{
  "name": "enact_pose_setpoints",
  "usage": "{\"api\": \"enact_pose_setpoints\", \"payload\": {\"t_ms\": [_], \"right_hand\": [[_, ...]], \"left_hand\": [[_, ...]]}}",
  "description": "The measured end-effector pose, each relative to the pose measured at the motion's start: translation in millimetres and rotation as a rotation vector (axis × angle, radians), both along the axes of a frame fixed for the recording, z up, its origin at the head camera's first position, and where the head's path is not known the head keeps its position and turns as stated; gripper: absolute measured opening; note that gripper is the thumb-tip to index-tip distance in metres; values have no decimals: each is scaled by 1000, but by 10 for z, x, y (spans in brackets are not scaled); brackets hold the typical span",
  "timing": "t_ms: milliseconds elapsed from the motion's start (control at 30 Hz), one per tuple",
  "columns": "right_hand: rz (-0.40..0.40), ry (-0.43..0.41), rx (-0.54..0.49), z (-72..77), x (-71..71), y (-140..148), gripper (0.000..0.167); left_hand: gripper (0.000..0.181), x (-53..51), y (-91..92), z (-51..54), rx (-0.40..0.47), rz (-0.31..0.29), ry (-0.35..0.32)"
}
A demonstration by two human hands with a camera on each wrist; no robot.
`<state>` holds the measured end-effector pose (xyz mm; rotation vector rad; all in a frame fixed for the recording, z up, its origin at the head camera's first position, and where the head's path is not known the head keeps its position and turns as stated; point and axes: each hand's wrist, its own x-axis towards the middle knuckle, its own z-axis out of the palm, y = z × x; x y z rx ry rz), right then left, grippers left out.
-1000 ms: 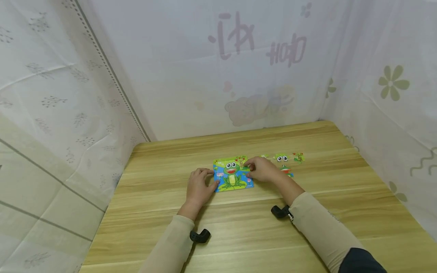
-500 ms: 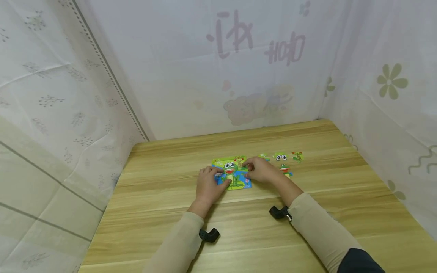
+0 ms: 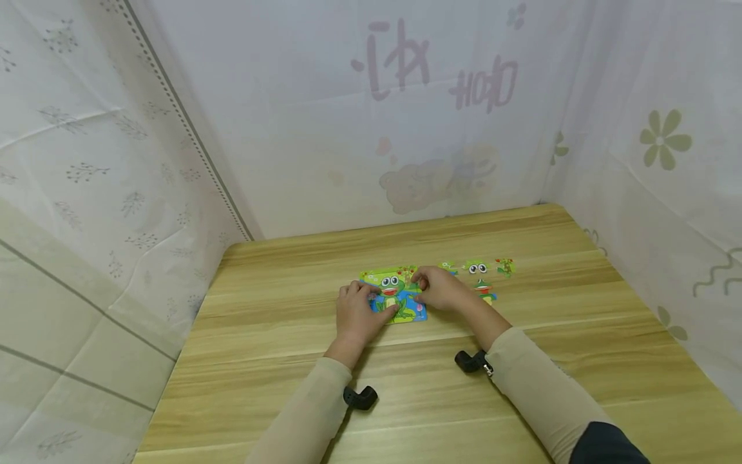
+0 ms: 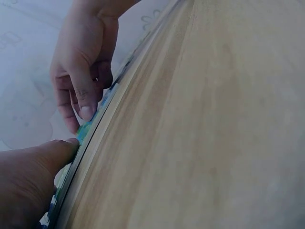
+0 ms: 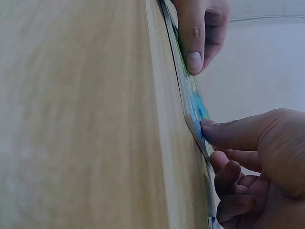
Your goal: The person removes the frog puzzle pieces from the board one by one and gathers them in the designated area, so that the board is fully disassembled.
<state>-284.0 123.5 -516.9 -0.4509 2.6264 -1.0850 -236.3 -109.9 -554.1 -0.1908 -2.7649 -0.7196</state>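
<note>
A frog picture puzzle [image 3: 391, 281] in green and blue lies flat on the table. My left hand [image 3: 359, 316] reaches over its left part, index finger and thumb pressing on the picture and covering some of it. In the left wrist view the left thumb [image 4: 55, 152] extends along the board's near edge. My right hand [image 3: 443, 289] holds the puzzle's right edge between thumb and index finger, with the other fingers curled, as the right wrist view shows. The right thumb [image 5: 233, 132] touches the blue surface near the corner.
Right of the puzzle lie several loose picture pieces: one with eyes [image 3: 478, 267], one with a red mouth [image 3: 484, 289], one with a tree [image 3: 505, 266], and another partly behind the right hand. The wooden table [image 3: 278, 335] meets printed white curtains [image 3: 313, 148].
My left hand has moved right, from the puzzle's left edge onto the picture, its thumb now on the frog's lower body. The right hand stays at the right edge, nearly still.
</note>
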Motion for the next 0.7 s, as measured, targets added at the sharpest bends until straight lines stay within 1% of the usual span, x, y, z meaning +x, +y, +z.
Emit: {"api": "enact_pose_setpoints", "payload": {"t_ms": [100, 167, 367, 600, 700], "right_hand": [[-22, 8, -8, -18, -9, -10, 36], [-35, 28, -10, -22, -10, -17, 36], [-65, 57, -52, -26, -4, -35, 33], [-79, 68, -97, -70, -20, -25, 13], [-97, 67, -121, -85, -31, -27, 10]], "left_hand": [[55, 10, 10, 16, 1, 8, -14], [55, 12, 15, 21, -6, 14, -26], [56, 14, 18, 10, -15, 20, -24], [56, 22, 23, 10, -28, 25, -31], [56, 22, 26, 8, -34, 27, -39]]}}
